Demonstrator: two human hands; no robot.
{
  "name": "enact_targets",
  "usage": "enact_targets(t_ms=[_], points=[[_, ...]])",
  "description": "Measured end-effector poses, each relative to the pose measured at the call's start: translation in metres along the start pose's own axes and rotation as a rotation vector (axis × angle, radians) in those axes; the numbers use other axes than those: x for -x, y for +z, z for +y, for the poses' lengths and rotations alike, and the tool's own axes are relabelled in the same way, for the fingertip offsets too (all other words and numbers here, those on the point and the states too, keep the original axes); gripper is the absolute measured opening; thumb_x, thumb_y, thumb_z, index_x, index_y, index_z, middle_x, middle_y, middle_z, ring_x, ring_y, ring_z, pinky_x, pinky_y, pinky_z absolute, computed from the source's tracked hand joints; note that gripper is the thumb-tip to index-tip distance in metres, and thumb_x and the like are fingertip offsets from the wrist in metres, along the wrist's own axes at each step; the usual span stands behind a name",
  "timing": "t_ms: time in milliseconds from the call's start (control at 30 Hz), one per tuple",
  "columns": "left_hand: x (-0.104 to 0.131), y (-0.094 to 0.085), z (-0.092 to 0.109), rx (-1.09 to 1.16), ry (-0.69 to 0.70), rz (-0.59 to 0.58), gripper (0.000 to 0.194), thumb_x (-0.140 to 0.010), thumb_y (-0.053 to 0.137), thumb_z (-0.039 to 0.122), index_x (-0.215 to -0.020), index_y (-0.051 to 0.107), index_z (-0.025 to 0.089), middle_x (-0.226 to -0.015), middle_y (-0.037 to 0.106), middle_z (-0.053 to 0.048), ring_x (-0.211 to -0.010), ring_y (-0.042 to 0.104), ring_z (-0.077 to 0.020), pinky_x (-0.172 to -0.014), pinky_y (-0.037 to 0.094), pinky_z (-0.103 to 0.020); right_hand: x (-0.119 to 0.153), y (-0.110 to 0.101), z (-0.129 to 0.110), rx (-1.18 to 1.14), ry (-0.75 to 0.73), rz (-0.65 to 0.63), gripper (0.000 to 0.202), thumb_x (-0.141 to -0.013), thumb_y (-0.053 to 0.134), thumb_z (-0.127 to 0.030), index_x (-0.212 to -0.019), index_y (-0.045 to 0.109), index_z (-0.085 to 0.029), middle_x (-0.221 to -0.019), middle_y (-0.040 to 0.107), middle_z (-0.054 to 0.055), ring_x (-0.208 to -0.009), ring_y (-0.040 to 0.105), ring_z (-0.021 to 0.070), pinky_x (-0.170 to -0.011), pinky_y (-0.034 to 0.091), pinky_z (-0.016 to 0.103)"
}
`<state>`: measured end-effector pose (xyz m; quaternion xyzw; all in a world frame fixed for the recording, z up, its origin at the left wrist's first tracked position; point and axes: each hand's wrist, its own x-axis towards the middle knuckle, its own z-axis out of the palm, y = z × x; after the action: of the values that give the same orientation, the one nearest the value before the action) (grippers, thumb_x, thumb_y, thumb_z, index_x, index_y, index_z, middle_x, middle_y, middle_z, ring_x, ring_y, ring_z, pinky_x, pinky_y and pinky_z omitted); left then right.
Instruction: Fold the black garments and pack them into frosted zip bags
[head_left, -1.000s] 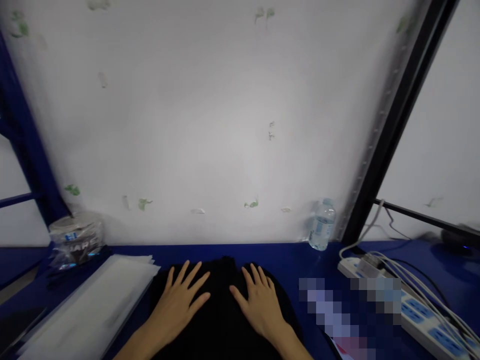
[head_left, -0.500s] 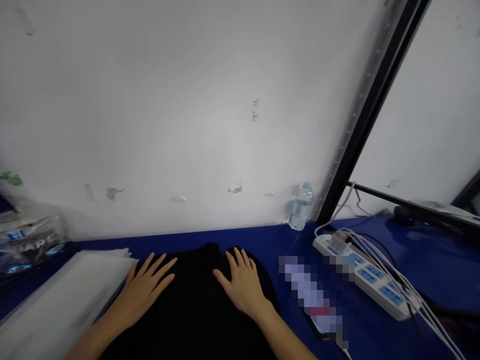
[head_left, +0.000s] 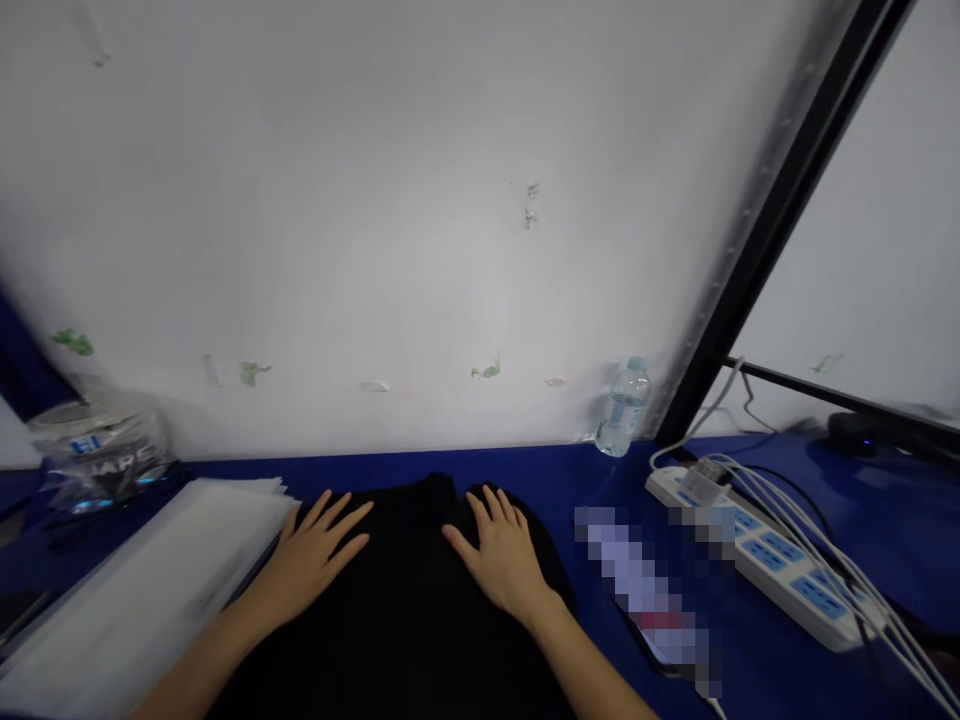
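A black cloth item (head_left: 405,600), perhaps a garment, lies spread on the blue table (head_left: 525,470) in front of me. On its left part rests my left hand (head_left: 319,550), palm down with the fingers spread. My right hand (head_left: 501,550) lies flat on the upper right of the cloth, its fingers apart too. Neither hand grips anything. The near end of the cloth runs out of the bottom of the view, so its full shape cannot be made out.
Left of the cloth lies a stack of white sheets (head_left: 157,580), with a clear plastic bag (head_left: 112,455) behind it. To the right are a phone (head_left: 645,600) with a cable, a water bottle (head_left: 621,410) by the wall, and a white power strip (head_left: 772,560) with several cables.
The camera view has swung slightly left, so everything appears further right in the picture. Both hands stay flat on the black cloth.
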<state>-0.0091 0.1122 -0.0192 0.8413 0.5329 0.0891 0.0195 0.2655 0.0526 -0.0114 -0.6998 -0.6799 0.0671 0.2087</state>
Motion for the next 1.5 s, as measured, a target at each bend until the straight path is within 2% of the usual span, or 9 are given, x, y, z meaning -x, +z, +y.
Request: enact_targets(t_ms=[667, 1000, 1500], points=[[0.0025, -0.0088, 0.0066, 0.023, -0.008, -0.04, 0.048, -0.092, 0.03, 0.055, -0.137, 0.038, 0.04, -0.147, 0.036, -0.003, -0.139, 0.019, -0.031, -0.107, 0.014, -0.059, -0.0005, -0.0016, -0.0003, 0.01, 0.001, -0.014, 0.073, -0.086, 0.025, -0.066, -0.136, 0.044, -0.016, -0.146, 0.035, 0.013, -0.138, 0.023, 0.0305, -0.109, 0.02, 0.046], [0.0023, -0.0031, 0.0021, 0.035, 0.027, 0.007, 0.046, -0.092, 0.032, 0.054, -0.136, 0.04, 0.039, -0.145, 0.039, -0.005, -0.137, 0.022, -0.0331, -0.105, 0.015, -0.061, -0.0005, -0.0048, -0.0017, 0.002, 0.005, -0.022, 0.072, -0.086, 0.025, -0.066, -0.135, 0.045, -0.017, -0.146, 0.036, 0.012, -0.138, 0.023, 0.0297, -0.109, 0.02, 0.046], [0.0024, -0.0029, 0.0015, 0.027, 0.019, -0.007, 0.048, -0.092, 0.03, 0.056, -0.137, 0.038, 0.04, -0.147, 0.037, -0.004, -0.138, 0.021, -0.0319, -0.106, 0.015, -0.06, 0.0, -0.0027, -0.0007, -0.004, 0.001, -0.001, 0.072, -0.085, 0.026, -0.066, -0.135, 0.045, -0.017, -0.145, 0.037, 0.012, -0.138, 0.023, 0.03, -0.11, 0.021, 0.046]])
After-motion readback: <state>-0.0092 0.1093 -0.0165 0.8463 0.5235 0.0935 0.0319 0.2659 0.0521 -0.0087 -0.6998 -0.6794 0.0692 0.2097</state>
